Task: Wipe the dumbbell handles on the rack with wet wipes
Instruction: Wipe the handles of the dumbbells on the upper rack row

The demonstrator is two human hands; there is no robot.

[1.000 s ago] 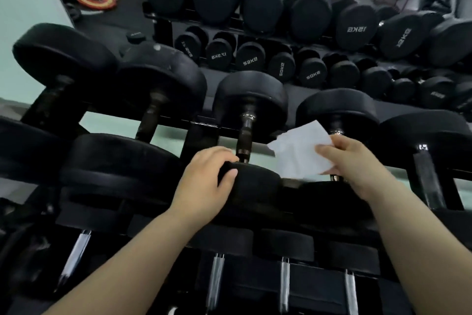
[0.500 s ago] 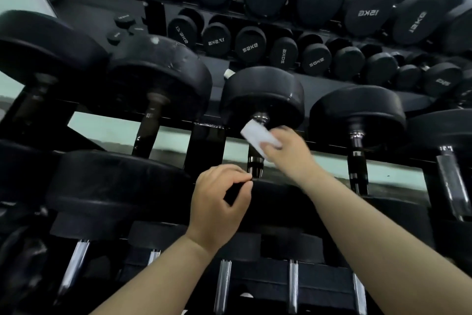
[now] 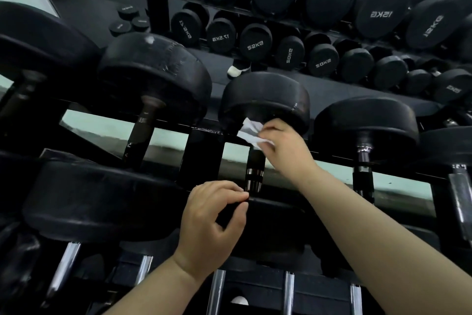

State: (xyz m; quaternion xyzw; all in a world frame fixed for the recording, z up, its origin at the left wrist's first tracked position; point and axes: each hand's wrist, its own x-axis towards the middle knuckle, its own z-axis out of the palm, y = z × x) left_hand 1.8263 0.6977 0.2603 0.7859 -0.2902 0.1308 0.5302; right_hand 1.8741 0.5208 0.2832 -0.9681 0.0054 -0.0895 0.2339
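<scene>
Right hand [image 3: 283,147] clutches the crumpled wet wipe [image 3: 249,133] against the top of the middle dumbbell's handle [image 3: 255,169], just under its far head [image 3: 265,100]. Left hand [image 3: 214,217] grips the near head [image 3: 275,215] by its edge. The rack [image 3: 201,151] cradles black dumbbells side by side.

A single wide-angle view comes from the person's head, facing forward and down, close over the near rack [image 3: 201,146]. The left forearm [image 3: 153,286] and right forearm [image 3: 370,225] enter from the bottom edge. A far rack [image 3: 157,12] crosses the top of the view, and lines bend towards the borders.
</scene>
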